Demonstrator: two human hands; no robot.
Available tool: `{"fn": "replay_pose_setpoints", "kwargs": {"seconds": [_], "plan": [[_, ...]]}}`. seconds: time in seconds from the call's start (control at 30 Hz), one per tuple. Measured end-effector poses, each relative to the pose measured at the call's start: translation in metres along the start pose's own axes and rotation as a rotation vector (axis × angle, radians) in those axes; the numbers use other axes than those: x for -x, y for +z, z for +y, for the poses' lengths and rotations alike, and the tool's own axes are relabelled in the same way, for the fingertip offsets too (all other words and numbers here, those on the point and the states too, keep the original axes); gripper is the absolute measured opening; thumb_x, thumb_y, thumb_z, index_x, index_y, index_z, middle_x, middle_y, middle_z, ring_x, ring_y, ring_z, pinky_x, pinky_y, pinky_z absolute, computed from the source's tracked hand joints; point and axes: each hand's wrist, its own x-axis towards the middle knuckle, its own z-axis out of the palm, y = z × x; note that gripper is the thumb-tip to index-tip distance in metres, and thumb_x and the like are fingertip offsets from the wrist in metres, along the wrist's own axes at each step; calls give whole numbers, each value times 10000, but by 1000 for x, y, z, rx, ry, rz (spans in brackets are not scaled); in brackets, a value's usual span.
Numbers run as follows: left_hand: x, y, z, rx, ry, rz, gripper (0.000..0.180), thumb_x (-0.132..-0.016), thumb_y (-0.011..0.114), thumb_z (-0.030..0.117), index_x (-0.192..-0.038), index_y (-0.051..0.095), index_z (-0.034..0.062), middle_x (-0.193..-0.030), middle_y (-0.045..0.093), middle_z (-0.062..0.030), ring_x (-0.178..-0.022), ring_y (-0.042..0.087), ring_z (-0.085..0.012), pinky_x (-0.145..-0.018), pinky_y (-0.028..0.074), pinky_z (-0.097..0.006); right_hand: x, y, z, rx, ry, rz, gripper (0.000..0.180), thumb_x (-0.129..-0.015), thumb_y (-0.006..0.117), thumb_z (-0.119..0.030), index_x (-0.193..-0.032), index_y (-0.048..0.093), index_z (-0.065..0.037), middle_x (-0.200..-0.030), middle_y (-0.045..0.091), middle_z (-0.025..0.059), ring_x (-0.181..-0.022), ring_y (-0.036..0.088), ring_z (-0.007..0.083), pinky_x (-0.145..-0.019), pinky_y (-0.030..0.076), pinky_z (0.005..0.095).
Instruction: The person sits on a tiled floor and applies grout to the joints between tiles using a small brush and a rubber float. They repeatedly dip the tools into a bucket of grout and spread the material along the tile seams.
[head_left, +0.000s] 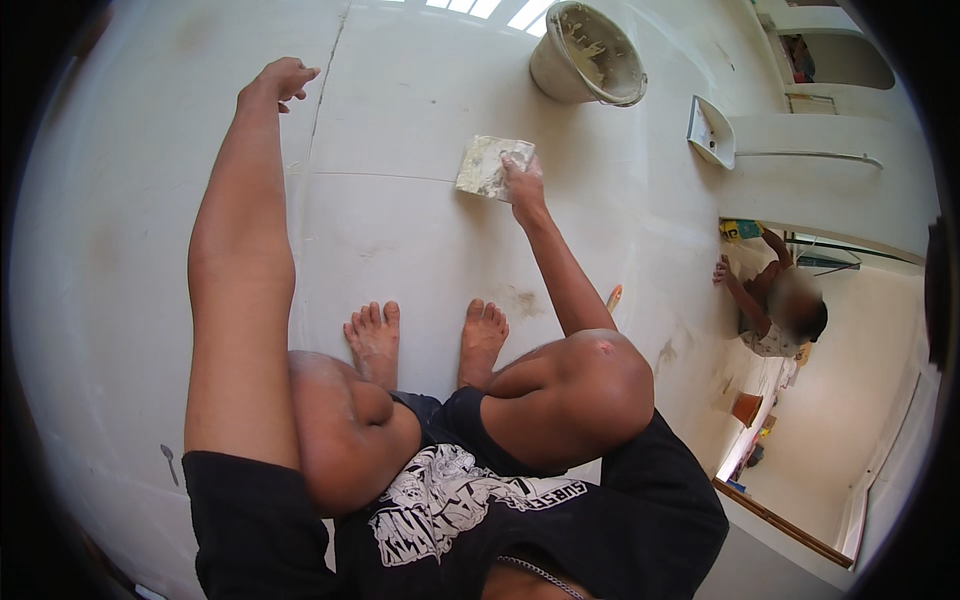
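I squat barefoot on pale floor tiles [390, 240]. My left hand [283, 80] reaches far forward on the left, close to a dark seam between tiles. Its fingers are curled together, and whatever they hold, if anything, is too small to make out. In front of my feet, my right hand [524, 178] grips a square flat board [485, 165] by its right side. Whitish paste is smeared over the board's top and on my fingers. Beyond it stands a grey bucket [560, 72] with paste stuck to its inner wall.
A white dustpan [711, 135] with a long handle lies at the right. Farther right, another person [770, 300] leans at an opening, holding a yellow and green thing. An orange-tipped tool [614, 297] lies by my right knee. A spoon [169, 462] rests at the lower left.
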Motion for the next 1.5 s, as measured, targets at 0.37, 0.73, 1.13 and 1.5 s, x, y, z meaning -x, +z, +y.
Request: {"fn": "replay_pose_setpoints", "kwargs": {"seconds": [0.37,0.73,1.13,1.5], "plan": [[-18,5,-21,76,15,15,555,-956,466,504,-1325,502,91,-1152,649,-94,-998,596,-221,-768,559,-378,70,-29,-45,662,-738,-188,376,-859,612,-65,-1233,587,-90,-1130,651,126,-996,608,314,-829,455,405],[-29,14,6,-12,19,16,473,-969,422,506,-1258,537,149,-1184,647,33,-873,629,-171,-784,521,-369,126,6,-4,1057,-834,-382,475,-841,538,-26,-1301,554,-142,-1326,562,34,-1122,513,217,-874,378,421],[-18,3,-7,36,3,-5,550,-953,483,496,-1332,501,99,-1141,649,-134,-1036,572,-244,-765,574,-379,127,13,-8,1056,-901,-392,499,-817,551,-21,-1300,547,-147,-1292,577,49,-1114,526,219,-844,379,409],[-15,1,-1,34,59,0,552,-950,489,500,-1332,505,102,-1139,646,-133,-1022,572,-239,-770,571,-379,109,9,-30,1056,-788,-513,471,-853,523,-41,-1307,546,-165,-1294,581,34,-1112,550,236,-884,375,422]]}}
